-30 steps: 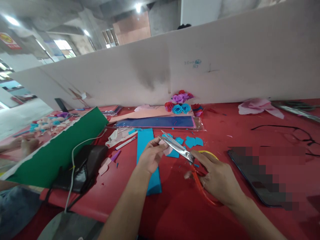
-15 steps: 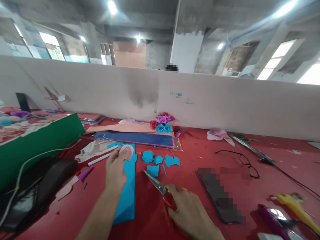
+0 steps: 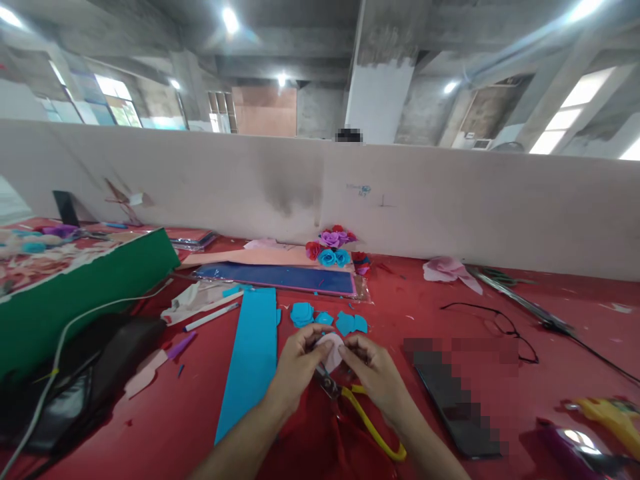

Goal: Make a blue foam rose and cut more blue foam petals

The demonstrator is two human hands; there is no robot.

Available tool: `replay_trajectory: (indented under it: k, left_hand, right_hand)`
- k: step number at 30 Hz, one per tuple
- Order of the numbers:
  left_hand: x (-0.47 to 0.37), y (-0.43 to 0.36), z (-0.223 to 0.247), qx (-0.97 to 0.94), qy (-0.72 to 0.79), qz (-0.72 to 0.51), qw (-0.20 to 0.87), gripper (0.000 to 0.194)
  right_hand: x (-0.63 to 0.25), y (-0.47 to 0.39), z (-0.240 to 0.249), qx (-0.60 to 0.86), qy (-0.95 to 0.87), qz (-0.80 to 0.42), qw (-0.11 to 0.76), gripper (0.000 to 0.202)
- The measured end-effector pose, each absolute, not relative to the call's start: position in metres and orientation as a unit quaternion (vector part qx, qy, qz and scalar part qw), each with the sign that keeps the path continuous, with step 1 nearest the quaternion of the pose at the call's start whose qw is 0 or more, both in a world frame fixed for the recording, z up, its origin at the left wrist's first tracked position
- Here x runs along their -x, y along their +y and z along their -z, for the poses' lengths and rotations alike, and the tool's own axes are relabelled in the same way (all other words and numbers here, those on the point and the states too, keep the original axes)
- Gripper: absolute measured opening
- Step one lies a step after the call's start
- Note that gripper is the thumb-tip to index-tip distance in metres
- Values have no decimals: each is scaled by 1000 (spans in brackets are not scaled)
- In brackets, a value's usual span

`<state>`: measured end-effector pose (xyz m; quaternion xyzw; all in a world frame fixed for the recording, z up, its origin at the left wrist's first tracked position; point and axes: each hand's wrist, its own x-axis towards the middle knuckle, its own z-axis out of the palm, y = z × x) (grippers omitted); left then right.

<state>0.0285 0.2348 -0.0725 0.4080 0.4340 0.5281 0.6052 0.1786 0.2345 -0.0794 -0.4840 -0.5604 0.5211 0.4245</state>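
Observation:
Both my hands meet over the red table around a small pale pink round piece of paper [image 3: 331, 353]. My left hand [image 3: 296, 367] pinches its left side between thumb and fingers. On the opposite edge, my right hand [image 3: 376, 377] closes its thumb and fingers on it. Just below lie scissors [image 3: 370, 423] with yellow and red handles, held by neither hand; their blades are mostly hidden. A long strip of blue paper [image 3: 253, 347] is left of my left hand. Behind my hands sit small cut blue paper pieces [image 3: 303, 314], some stacked.
Paper roses [image 3: 334, 257] stand by the white partition [image 3: 225, 180]. A blue packaged sheet [image 3: 280, 277] lies before them. At left are a green box [image 3: 100, 293] and a black bag [image 3: 90, 380]. A phone [image 3: 455, 407], eyeglasses [image 3: 500, 323] and a yellow glue gun [image 3: 615, 417] lie right.
My left hand has brought the pink piece from the blue strip to the middle. My right hand has let go of the scissors and now grips the piece too.

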Motion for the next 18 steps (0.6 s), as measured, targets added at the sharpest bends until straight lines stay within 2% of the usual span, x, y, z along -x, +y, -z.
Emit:
replay_trajectory:
  k: [5,10,14,18]
  left_hand:
    - [-29,234,73,-414,396,-529,627,32]
    - [-28,236,78,-431,391,-501,641,41]
    - [-27,239,83,-427,377,-516,640,40]
    - [-26,242,86,-420,365,-532,638,49]
  right_hand:
    - [-187,238,84,468,-476,-578,470,34]
    - [-189,242,88,465,-452,-574,500,31]
    - [-187,241,88,452,-431,-588,514,28]
    - [-186,240,87,458,-408,-592,523,30]
